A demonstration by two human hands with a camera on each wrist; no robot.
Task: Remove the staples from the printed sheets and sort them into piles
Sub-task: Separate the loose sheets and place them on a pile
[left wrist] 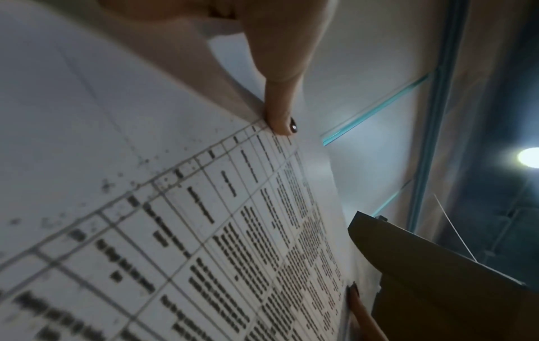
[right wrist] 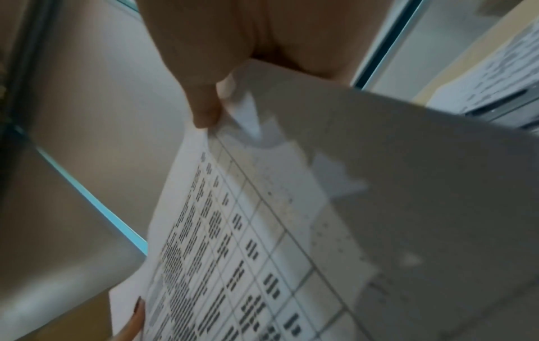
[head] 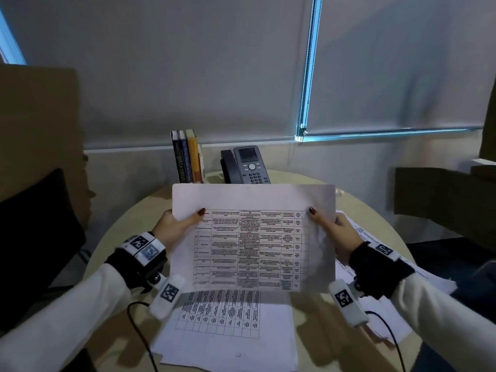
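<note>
I hold a printed sheet [head: 252,237] with a table grid upright above the round table. My left hand [head: 177,226] pinches its left edge, thumb on the front. My right hand [head: 332,229] pinches its right edge the same way. In the left wrist view the sheet [left wrist: 204,230] fills the frame with my left thumb [left wrist: 280,110] pressed on it. In the right wrist view my right thumb [right wrist: 204,110] clamps the sheet [right wrist: 248,253], whose right margin is creased. No staple is visible. Another printed sheet [head: 228,328] lies flat on the table below.
More printed sheets [head: 386,267] lie on the table at the right. Upright books [head: 188,159] and a desk phone [head: 247,166] stand at the table's [head: 128,221] far edge. A dark chair [head: 35,237] is at the left, cables trail from my wrists.
</note>
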